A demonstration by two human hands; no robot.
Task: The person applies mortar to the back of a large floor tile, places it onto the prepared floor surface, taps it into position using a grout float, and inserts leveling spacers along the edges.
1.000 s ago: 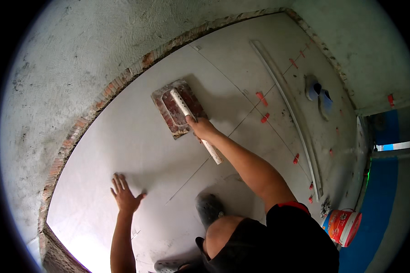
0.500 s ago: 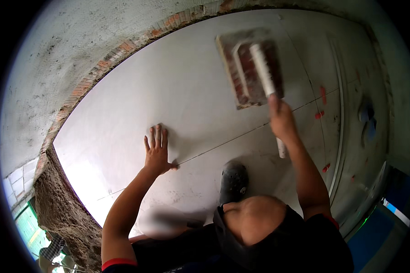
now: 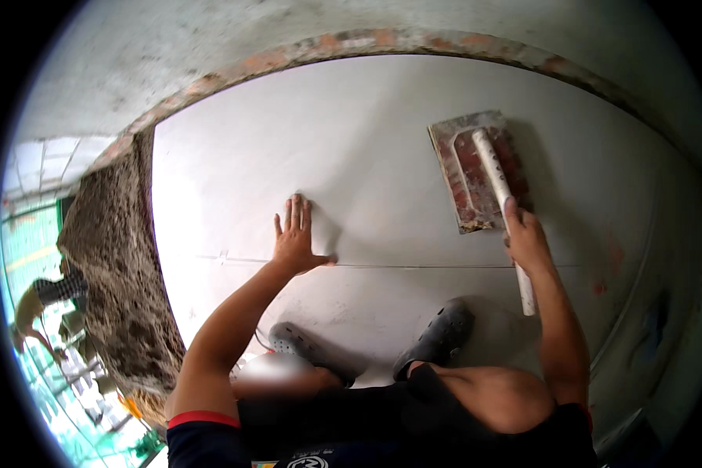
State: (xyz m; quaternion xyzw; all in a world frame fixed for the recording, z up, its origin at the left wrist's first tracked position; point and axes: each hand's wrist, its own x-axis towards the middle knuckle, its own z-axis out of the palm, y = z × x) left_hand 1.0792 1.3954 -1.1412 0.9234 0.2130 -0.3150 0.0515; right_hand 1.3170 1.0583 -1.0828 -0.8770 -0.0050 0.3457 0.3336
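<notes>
- The left hand [image 3: 295,251] is set palm-down at the large pale tile [image 3: 359,148], its four fingers pointed away from the body with narrow gaps between them and its thumb stretched out to the right, just beside the joint line [image 3: 413,267].
- Nothing is held by the left hand; how firmly the tile is pressed by it cannot be told.
- The left forearm is slanted up and rightward from the lower left, with the elbow bent and the wrist slightly cocked.
- By the right hand [image 3: 527,240], the white handle [image 3: 491,168] of a flat hand tool [image 3: 472,191] is firmly gripped, with the fingers curled around it and the thumb laid along its upper side.
- The handle is held below its middle, so that its upper length is extended over the plate and its lower end is left protruding past the fist.
- The right forearm is angled up and leftward from the lower right, with the elbow bent.
- The tool's rectangular, reddish-brown plate is positioned over the tile's right part, ahead and to the left of the right fist, well apart from the left hand; whether the tile is touched by it cannot be told.
- Below the joint line, two dark clogs [image 3: 447,331] are worn on the feet, between the two forearms.
</notes>
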